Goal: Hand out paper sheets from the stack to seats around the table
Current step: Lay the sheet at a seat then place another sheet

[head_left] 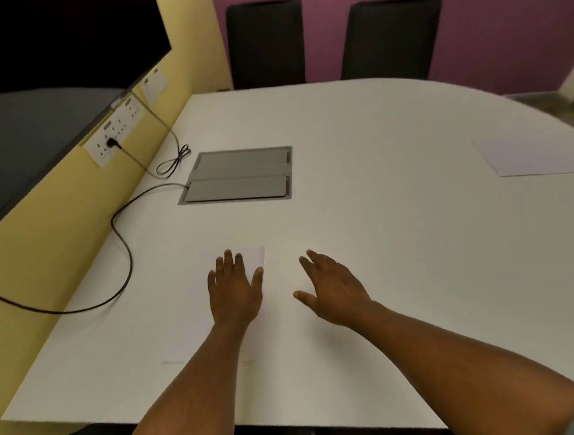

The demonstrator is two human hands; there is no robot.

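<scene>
A white paper sheet (197,313) lies flat on the white table (384,244) near its front edge, hard to tell from the tabletop. My left hand (233,290) rests palm down on that sheet, fingers spread, gripping nothing. To its right, my right hand (332,287) hovers just above the bare table beside the sheet, fingers apart and empty. Another white sheet (535,156) lies at the table's far right edge. No stack of sheets is in view.
A grey flap-lidded cable box (237,175) is set into the table's middle left. A black cable (122,237) runs from it to wall sockets (114,134) under a dark screen (42,44). Two black chairs (266,44) (390,39) stand at the far edge.
</scene>
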